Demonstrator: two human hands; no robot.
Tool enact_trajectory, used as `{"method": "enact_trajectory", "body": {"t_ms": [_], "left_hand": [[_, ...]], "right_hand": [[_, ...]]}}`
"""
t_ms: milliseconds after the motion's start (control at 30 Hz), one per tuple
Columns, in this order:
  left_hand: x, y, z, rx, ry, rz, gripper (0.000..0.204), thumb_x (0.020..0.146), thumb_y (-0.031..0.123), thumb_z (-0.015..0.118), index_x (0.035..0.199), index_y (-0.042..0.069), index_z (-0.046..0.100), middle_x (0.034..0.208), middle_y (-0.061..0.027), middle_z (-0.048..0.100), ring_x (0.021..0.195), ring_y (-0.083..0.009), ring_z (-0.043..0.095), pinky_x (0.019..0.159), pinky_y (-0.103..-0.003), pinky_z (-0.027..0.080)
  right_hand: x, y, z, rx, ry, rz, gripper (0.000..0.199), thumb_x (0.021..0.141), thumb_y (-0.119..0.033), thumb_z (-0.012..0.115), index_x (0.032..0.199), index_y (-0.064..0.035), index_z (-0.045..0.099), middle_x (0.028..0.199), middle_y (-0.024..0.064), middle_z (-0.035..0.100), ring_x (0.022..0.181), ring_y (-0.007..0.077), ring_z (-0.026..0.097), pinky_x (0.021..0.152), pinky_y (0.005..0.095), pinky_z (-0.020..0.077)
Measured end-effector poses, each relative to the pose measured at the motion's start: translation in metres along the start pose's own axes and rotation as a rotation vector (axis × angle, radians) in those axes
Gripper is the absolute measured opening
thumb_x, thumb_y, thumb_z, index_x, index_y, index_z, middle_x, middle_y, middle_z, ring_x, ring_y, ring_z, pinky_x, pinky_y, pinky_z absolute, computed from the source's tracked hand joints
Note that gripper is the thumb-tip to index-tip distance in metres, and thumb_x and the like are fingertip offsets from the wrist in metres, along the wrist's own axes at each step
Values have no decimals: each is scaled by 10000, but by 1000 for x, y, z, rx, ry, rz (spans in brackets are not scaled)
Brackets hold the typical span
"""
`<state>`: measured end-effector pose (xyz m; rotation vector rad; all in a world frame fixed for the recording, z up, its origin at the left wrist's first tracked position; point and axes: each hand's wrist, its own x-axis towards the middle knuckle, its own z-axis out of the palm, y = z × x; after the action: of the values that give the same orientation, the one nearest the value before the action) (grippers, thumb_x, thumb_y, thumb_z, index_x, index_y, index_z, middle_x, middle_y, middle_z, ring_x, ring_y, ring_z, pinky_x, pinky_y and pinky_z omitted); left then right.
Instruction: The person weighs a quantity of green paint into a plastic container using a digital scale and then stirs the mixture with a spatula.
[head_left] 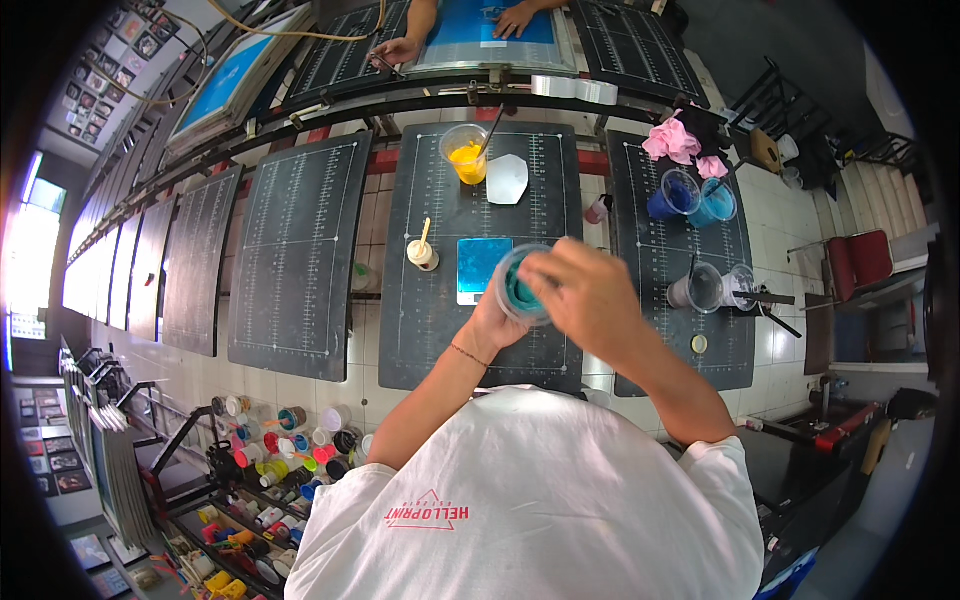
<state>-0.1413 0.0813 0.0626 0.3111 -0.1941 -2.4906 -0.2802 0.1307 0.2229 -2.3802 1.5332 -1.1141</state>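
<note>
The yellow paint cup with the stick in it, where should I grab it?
Grip the yellow paint cup around its clear side wall, low down, coming from its left. The stick leans out to the upper right and a white lid sits close on that side.

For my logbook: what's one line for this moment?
left hand: holds teal ink cup | right hand: over cup | below: black board

Dark ruled printing platen (440, 330) in middle: cup of yellow ink (466, 153) with stick, white scraper piece (507, 179), small cream pot (422, 254), blue square (480, 268). Right platen (650, 330): pink rags (680, 143), blue cups (696, 198), clear cups (712, 288), small lid (699, 343).
</note>
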Motion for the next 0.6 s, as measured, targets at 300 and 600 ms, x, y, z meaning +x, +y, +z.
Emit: {"method": "enact_trajectory", "body": {"t_ms": [300, 600], "left_hand": [[-1, -2, 3, -42, 23, 9, 451, 1053, 369, 332, 1214, 38, 594, 1190, -107, 660, 1074, -234, 664, 945, -375, 569], [1, 8, 2, -21, -4, 60, 395, 1030, 349, 438, 1269, 65, 571, 1267, -129, 620, 1167, -290, 608, 1015, -453, 505]], "right_hand": [[-4, 5, 0, -4, -9, 110, 95, 871, -150, 712, 905, -61, 705, 755, 80, 598, 588, 271, 602, 529, 369, 470], [-7, 8, -6, 52, -2, 185, 120, 870, -160, 733, 936, -62, 714, 754, 81, 614, 576, 245, 604, 529, 340, 472]]}}
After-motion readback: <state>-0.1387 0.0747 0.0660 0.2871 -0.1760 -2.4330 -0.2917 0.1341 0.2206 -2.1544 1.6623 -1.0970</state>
